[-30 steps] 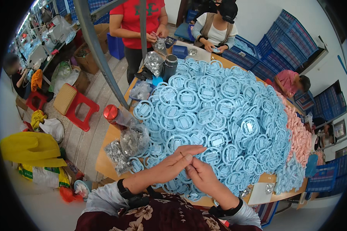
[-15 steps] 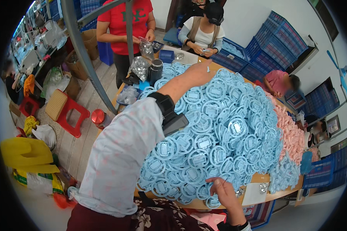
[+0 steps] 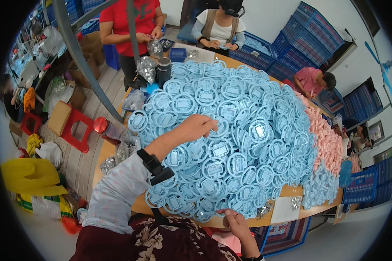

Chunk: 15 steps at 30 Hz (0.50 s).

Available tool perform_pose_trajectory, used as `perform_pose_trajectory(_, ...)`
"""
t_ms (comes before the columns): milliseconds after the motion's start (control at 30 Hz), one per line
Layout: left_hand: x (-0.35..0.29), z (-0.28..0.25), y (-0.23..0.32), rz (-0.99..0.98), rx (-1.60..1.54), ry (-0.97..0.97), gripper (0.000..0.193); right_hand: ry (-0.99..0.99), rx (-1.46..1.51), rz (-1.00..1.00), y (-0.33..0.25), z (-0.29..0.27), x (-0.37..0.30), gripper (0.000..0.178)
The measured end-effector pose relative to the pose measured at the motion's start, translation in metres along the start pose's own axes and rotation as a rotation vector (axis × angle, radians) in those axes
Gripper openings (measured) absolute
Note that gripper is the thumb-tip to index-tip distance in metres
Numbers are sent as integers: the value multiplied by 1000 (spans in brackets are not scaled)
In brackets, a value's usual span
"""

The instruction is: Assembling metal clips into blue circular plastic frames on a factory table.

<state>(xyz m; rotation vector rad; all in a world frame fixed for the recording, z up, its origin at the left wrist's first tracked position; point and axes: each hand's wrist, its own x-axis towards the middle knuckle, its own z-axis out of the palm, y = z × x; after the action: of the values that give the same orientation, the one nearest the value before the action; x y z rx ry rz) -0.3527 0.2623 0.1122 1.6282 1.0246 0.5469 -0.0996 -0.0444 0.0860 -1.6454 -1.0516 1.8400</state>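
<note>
A large heap of round light-blue plastic pieces (image 3: 228, 148), ring-shaped with a rectangular middle, covers the table (image 3: 103, 157). My left hand (image 3: 198, 128) reaches over the middle of this heap, its fingers curled together. Whether anything small sits in them is hidden. At the heap's near edge is my right hand (image 3: 236, 222), with its thumb and index finger drawn close in a pinch. I cannot make out what they hold, if anything. Beside it lie small shiny metal parts (image 3: 264, 210) and a white sheet (image 3: 285, 211) bearing more of them.
Pink pieces (image 3: 324, 141) and smaller light-blue pieces (image 3: 320, 185) are piled to the right. A dark flask (image 3: 163, 72), clear bags of shiny parts (image 3: 146, 69) and a red-lidded jar (image 3: 102, 125) stand left. Co-workers handle parts across the table. Blue crates (image 3: 287, 232) stand below the near edge.
My left hand has drawn back from the far side of the heap toward its middle. The right hand stays at the near edge, its fingers closer together. The view has shifted slightly.
</note>
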Motion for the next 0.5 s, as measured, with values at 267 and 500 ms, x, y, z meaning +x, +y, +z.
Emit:
perform_pose_trajectory(267,13,-14,-7,-19,-109,206,49,47,-97,-83,5,10,-7,45)
perform_pose_trajectory(500,35,-21,4,-32,-87,270,51,48,-252,-100,27,7,-20,36)
